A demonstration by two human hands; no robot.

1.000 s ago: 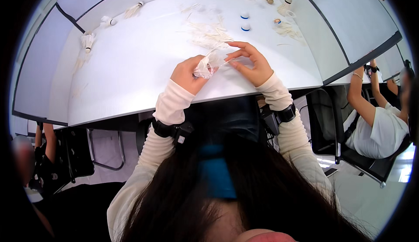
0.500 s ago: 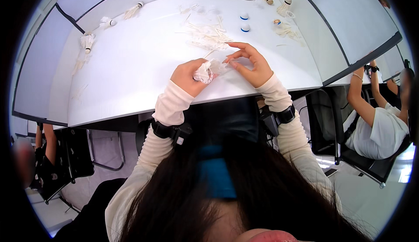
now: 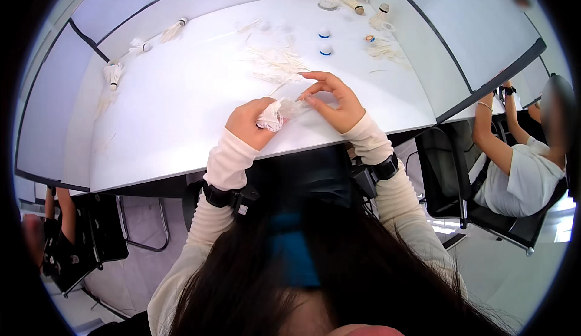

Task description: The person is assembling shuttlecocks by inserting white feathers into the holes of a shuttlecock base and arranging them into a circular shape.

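Note:
A white shuttlecock skirt rests in my left hand, whose fingers are wrapped round it. Its netted, ring-like end faces me, and its thin feathers point right, toward my right hand. That hand pinches the feather ends between thumb and a fingertip, while its index finger reaches out above. No cork shows on the skirt, though my left fingers hide part of it. Just beyond my hands lies a pile of loose feather shafts in off-white.
Two white ball-like tips with blue bands stand right of the pile. Several shuttlecocks sit at the far right; others lie along the left panel. More loose feathers are at right. White partitions enclose the table. People sit on both sides.
The whole view has shifted slightly, with the table's contents now lower and further left in the picture. Both hands keep nearly the same pose at the shuttlecock skirt.

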